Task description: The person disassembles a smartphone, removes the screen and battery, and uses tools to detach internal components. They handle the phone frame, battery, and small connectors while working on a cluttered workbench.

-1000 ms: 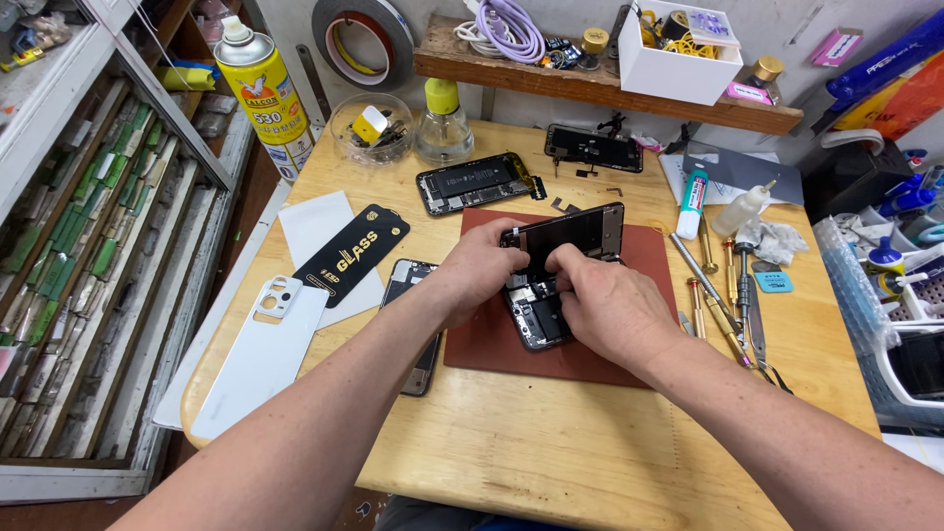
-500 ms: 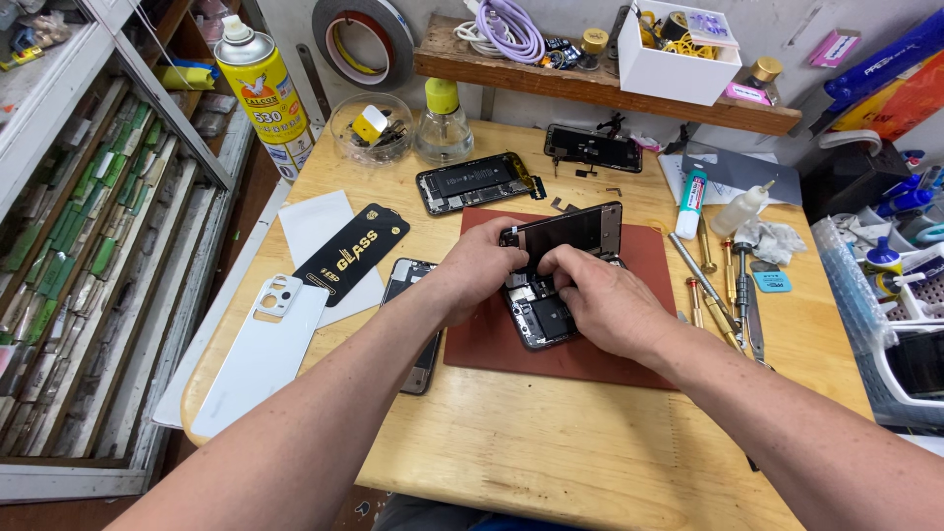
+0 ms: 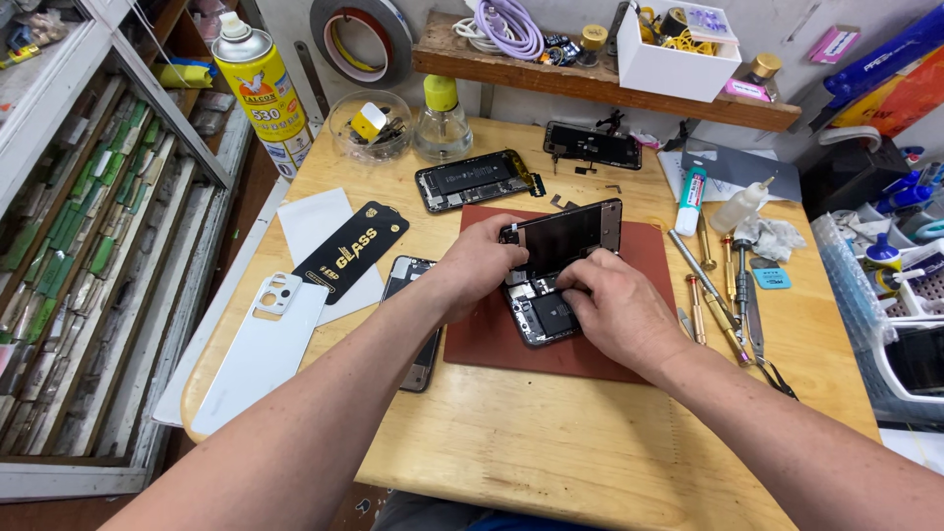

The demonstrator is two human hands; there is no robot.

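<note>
Barely shifted since earlier: left hand (image 3: pixel 482 264) pinches the lifted screen (image 3: pixel 565 234); right hand (image 3: pixel 615 313) fingers press the opened phone (image 3: pixel 539 313). Thin, fragile glass; hold by edges.

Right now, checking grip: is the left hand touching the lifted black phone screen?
Touching. Head view: left hand fingers grip the edge of the lifted black phone screen.

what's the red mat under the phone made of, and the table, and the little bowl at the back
Mat: likely rubber or silicone, matte brick red, lying flat. Table: light wood with visible grain and a smooth finish. Bowl: clear glass or plastic, see-through with small parts inside; which one is unclear.
</note>
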